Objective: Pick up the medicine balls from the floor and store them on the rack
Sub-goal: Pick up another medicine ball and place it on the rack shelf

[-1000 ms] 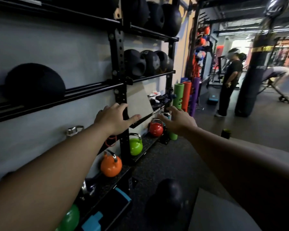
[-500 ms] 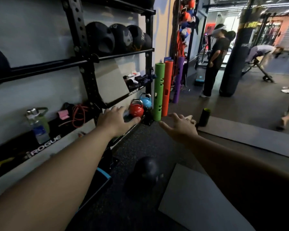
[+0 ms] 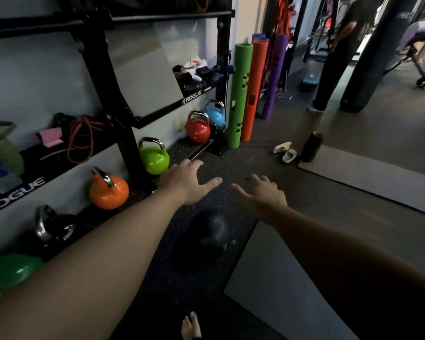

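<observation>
Dark floor [image 3: 268,153]: medicine ball [image 3: 210,233], mats [image 3: 275,276].

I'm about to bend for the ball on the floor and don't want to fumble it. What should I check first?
1. Both hands free: left hand and right hand open, empty: ok.
2. Ball in sight between the arms: ok.
3. Hands touching ball: not ok, above it.
4. Ball clear of the mat: cannot tell, they sit close.
5. Bare foot away from ball: ok.

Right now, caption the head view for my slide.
Both open hands, left hand and right hand, reach down toward a black medicine ball on the floor beside the rack.
</observation>
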The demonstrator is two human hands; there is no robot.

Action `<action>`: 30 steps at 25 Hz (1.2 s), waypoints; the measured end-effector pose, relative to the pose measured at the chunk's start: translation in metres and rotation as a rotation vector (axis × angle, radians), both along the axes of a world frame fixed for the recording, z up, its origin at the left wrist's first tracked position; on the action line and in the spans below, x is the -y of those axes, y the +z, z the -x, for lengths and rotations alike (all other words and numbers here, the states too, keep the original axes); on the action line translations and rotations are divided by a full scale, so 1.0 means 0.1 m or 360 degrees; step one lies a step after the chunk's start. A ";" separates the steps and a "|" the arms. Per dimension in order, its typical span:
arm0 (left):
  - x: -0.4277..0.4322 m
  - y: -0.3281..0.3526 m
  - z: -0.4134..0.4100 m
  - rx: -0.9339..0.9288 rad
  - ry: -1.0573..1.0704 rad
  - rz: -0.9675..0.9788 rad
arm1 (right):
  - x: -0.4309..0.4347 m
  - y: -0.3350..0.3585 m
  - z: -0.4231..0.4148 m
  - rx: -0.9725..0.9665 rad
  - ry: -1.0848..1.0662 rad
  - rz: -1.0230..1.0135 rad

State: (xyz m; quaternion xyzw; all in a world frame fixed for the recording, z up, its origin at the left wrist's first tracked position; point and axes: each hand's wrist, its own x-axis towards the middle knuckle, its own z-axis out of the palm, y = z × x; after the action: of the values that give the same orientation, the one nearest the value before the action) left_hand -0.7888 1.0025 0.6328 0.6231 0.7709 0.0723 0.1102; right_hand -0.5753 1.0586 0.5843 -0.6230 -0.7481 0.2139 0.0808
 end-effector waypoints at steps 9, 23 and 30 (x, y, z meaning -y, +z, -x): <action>-2.04 -1.84 0.70 0.0128 0.0072 0.0765 | -2.08 -1.75 0.42 0.0406 0.0085 0.0837; -3.38 -5.80 0.99 0.0548 0.0626 0.0907 | -3.86 -5.57 0.93 0.0323 0.0252 0.1064; -3.26 -7.32 1.08 0.1062 0.1129 0.0755 | -3.81 -6.95 0.92 -0.0122 -0.0172 0.1106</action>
State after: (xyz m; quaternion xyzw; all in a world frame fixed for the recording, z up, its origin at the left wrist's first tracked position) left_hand -0.8972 1.3287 -0.0993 0.2258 0.8523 0.1231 0.4555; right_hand -0.6672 1.4394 -0.1104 -0.6434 -0.5931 0.4742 -0.0967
